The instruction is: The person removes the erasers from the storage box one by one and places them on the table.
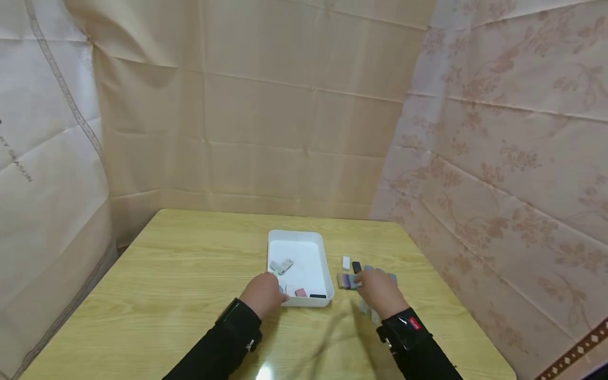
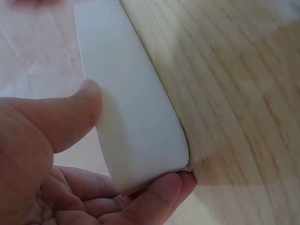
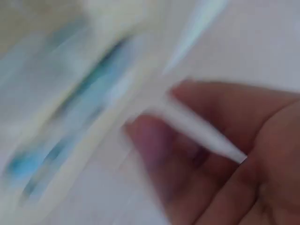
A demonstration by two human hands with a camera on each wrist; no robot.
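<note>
My left hand grips the near left corner of a shallow white tray. In the left wrist view, the thumb presses the tray's wall while the fingers curl round its corner. Inside the tray lie pale grey-green pieces, a pink piece and a black piece. To the tray's right, my right hand is over a group of small items. The blurred right wrist view has a thin white piece pinched between thumb and fingers; its kind is unclear.
Beside the tray, a white block and a black block stand near a multicoloured row of small pieces. More pale pieces are partly hidden by the right hand. Everything rests on a wooden table with fabric hung around it.
</note>
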